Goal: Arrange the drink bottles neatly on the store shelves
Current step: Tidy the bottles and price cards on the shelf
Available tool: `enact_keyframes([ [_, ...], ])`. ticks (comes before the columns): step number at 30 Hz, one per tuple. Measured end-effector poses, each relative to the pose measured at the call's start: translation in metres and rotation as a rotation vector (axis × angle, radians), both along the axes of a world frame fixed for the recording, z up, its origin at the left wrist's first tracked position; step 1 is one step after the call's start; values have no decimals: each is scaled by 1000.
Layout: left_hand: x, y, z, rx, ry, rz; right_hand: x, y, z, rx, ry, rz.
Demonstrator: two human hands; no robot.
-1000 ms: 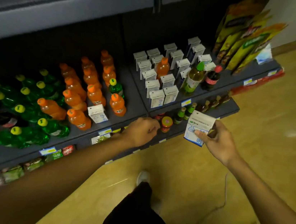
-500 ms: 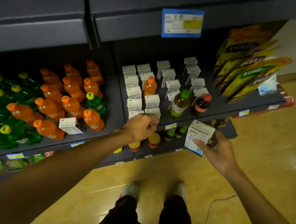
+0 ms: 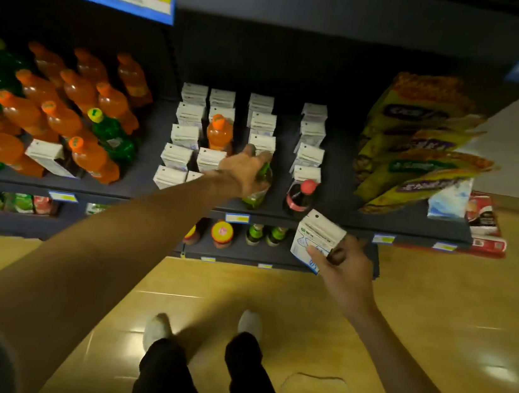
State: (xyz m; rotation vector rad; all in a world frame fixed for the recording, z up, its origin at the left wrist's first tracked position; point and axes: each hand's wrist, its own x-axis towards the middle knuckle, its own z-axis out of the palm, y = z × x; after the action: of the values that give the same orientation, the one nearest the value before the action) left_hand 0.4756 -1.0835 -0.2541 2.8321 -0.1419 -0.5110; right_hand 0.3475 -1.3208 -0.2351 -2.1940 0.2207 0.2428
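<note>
My left hand [image 3: 244, 170] reaches onto the middle shelf [image 3: 141, 184] and wraps over the top of a pale green bottle [image 3: 256, 194] standing among white cartons [image 3: 176, 155]. My right hand [image 3: 342, 270] holds a white and blue carton [image 3: 315, 240] in front of the shelf edge. A dark bottle with a red cap [image 3: 299, 195] stands just right of the green one. One orange bottle [image 3: 219, 133] stands alone among the cartons. Rows of orange bottles [image 3: 63, 119] fill the left bay, with a green bottle [image 3: 111, 135] and a stray carton [image 3: 47, 157] among them.
Yellow snack bags [image 3: 420, 145] lean at the right end of the shelf. The lower shelf holds small bottles and jars [image 3: 221, 234]. Price tags [image 3: 237, 218] line the shelf edge. My feet [image 3: 154, 331] stand on a yellow floor.
My left hand rose from the shelf's front edge onto the shelf and took hold of the pale green bottle. My right hand kept its carton. The view moved closer and squarer to the shelves.
</note>
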Motion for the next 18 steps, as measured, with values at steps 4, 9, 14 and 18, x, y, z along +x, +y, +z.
enact_keyframes([
  [4,-1,-9,-10,-90,-19,48,6,-20,-5,25,2,22],
  [9,-25,1,0,-145,-53,59,27,-12,-20,-4,-31,62],
  [14,-74,32,21,-161,-166,98,60,32,-36,-138,-105,142],
  [18,-110,59,39,-220,-213,144,85,80,-53,-183,-90,178],
])
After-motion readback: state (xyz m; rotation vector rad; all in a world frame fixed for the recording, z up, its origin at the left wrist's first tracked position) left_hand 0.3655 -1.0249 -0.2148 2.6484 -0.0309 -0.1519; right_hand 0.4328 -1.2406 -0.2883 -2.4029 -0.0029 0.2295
